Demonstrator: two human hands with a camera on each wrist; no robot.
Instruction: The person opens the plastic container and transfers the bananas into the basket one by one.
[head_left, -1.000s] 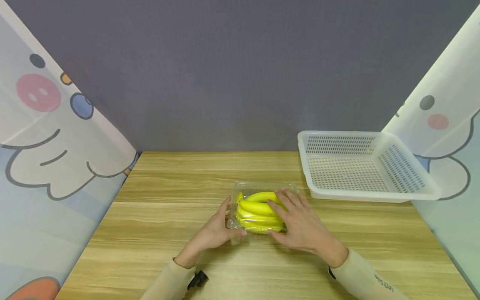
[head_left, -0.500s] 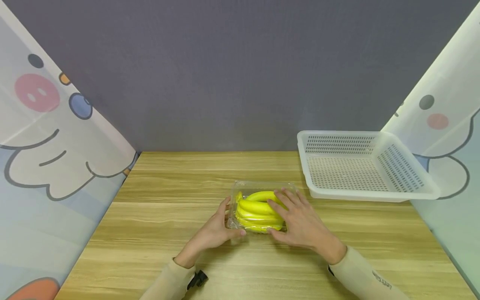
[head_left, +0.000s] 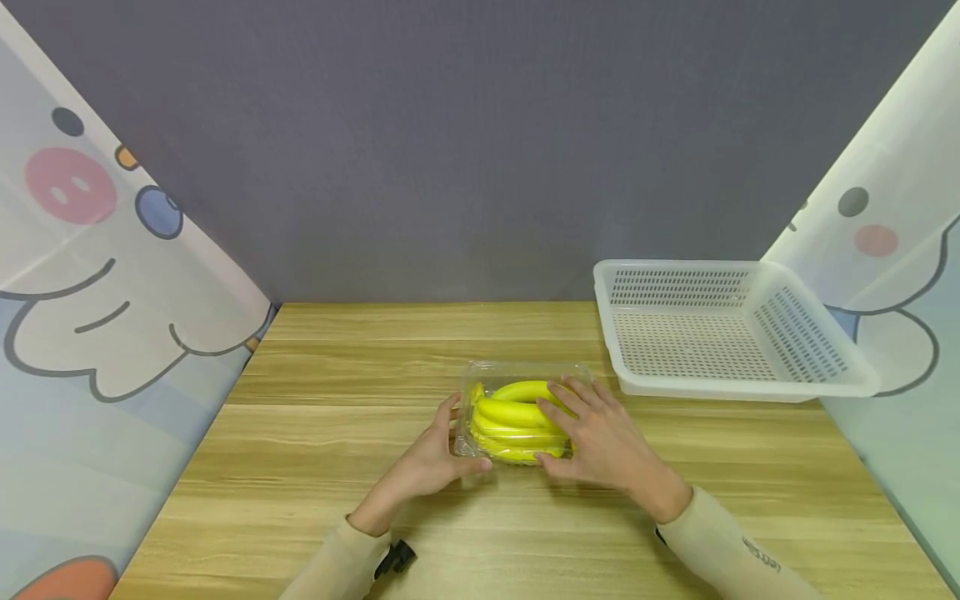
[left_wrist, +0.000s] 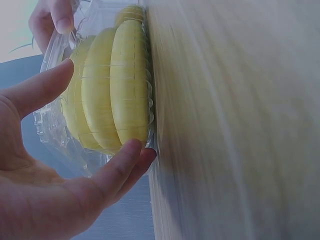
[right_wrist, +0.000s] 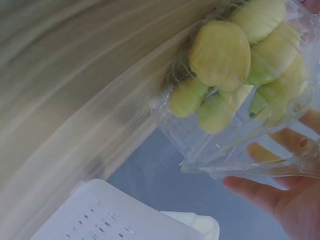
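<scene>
A clear plastic clamshell box sits on the wooden table, with a bunch of yellow bananas inside. My left hand holds the box by its left end, thumb near the front corner. In the left wrist view, the fingertips touch the box low down beside the table, while the thumb lies along its upper side. My right hand rests over the right part of the lid with fingers spread, its thumb at the front edge. Through the clear plastic, the right wrist view shows banana ends and the right fingers.
A white perforated plastic basket stands at the back right of the wooden table. Behind the table rises a grey wall. Cartoon-printed curtains flank both sides.
</scene>
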